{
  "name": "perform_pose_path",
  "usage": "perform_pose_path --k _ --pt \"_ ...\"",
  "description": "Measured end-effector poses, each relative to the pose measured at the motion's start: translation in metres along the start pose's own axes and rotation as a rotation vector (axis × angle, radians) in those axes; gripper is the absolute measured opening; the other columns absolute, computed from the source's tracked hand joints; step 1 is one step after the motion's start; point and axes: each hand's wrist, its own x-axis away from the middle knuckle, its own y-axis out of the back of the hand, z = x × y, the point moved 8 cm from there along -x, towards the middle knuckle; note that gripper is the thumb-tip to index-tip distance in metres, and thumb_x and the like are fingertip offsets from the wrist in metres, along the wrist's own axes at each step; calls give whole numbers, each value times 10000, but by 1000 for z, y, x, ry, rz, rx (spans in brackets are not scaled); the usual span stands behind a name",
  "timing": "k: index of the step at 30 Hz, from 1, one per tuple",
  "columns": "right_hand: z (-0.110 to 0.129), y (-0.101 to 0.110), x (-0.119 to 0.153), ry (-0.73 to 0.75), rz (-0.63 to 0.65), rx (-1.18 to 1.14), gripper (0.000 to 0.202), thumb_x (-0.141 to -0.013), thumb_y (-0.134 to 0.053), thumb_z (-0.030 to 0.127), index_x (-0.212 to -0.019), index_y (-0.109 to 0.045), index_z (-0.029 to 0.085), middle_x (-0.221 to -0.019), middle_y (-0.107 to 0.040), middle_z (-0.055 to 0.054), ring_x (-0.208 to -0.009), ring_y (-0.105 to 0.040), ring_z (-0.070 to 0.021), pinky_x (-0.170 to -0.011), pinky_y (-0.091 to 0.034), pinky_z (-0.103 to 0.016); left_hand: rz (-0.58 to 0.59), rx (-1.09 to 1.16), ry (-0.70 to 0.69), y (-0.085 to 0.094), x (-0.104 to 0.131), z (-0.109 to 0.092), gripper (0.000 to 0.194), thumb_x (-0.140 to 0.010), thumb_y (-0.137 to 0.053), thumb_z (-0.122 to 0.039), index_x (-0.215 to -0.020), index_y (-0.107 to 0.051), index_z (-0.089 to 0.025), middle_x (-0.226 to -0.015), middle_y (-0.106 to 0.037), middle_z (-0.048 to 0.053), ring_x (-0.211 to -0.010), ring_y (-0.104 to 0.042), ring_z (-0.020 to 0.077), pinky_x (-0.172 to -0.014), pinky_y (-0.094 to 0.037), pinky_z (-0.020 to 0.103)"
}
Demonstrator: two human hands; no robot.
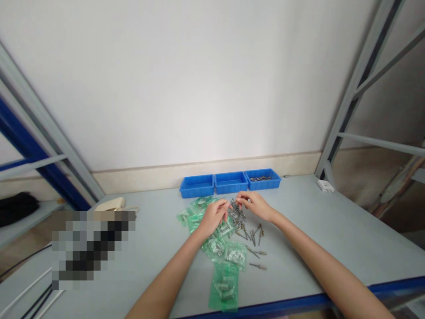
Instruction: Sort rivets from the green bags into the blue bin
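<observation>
My left hand (215, 215) is closed, thumb and fingers drawn together, over the green plastic bags (199, 217) beside a pile of slim metal fasteners (237, 212). My right hand (255, 204) pinches at the far right side of that pile, its fingertips close to my left ones. What either hand has between its fingers is too small to make out. Loose fasteners with thicker ends (254, 235) lie nearer me, right of the bags. A bag of clear and metal parts (224, 287) rests closest to the table's front edge.
Three blue bins (197, 193) stand in a row by the wall; the right bin (272, 183) contains metal fasteners. A white object (325, 186) sits at the back right. At left are a cream box (111, 204), a blurred-out area and cables (43, 288).
</observation>
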Motion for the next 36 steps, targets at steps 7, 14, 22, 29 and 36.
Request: perform_pose_path --k 7,14,22,29,36 --pt "1 -9 0 -9 66 -129 438 -889 -373 452 -562 -442 168 -526 -410 39 -525 -377 -101 -526 -298 -225 2 76 32 2 0 -1 397 -817 -464 -499 -647 -548 -150 -424 -434 -45 -376 -370 80 -416 -288 202" --pt "-5 -13 0 -6 60 -189 359 -870 -433 441 -704 -567 152 -631 -555 2 -591 -487 -123 -585 -377 -238 7 146 68 -1 -3 8 400 -804 -453 -536 -731 -529 -150 -440 -445 -54 -357 -363 75 -378 -273 189" --pt "-10 -18 3 -40 166 -283 345 -837 -485 459 -730 -588 147 -599 -528 15 -555 -486 -116 -556 -396 -236 -3 63 10 5 -3 4 426 -843 -433 -499 -690 -574 -128 -387 -379 -66 -346 -319 64 -408 -269 195" --pt "-16 -18 0 -68 138 -333 379 -843 -469 483 -691 -546 144 -610 -529 6 -550 -485 -112 -546 -392 -236 8 101 26 3 -4 7 404 -847 -423 -485 -822 -590 -118 -433 -454 -52 -340 -348 65 -369 -262 183" --pt "-18 -25 0 -61 166 -389 421 -850 -436 522 -697 -549 147 -581 -510 13 -536 -468 -109 -547 -386 -241 40 105 5 2 -4 9 363 -843 -449 -471 -791 -571 -132 -450 -470 -46 -357 -365 64 -374 -275 177"
